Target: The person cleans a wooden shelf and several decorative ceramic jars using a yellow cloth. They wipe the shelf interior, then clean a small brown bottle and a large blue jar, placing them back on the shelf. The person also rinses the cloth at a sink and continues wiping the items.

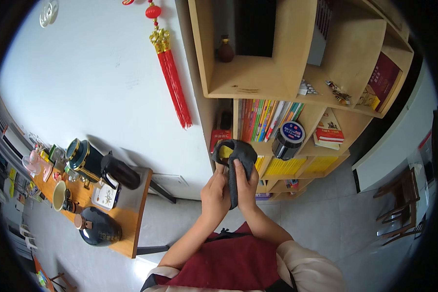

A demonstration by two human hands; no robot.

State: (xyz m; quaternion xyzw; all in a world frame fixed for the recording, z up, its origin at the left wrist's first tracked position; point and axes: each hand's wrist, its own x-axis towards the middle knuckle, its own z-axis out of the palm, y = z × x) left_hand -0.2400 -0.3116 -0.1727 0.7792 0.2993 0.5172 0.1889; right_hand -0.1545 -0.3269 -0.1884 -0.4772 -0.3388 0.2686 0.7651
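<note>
Dark-grey cloth: bunched, held in front of torso, bookshelf beyond. Yellow item shows inside cloth opening; type unclear. R hand: closed on cloth, thumb on top; fold hangs betw. hands. L hand: closed at cloth's lower L side; can't tell if it also grips yellow item. Maroon apron below hands. Wooden bookshelf: upright books, black round jar w/ blue label. Wall: red tassel. Table, L: black kettle, dark jug w/ wooden stopper.
</note>
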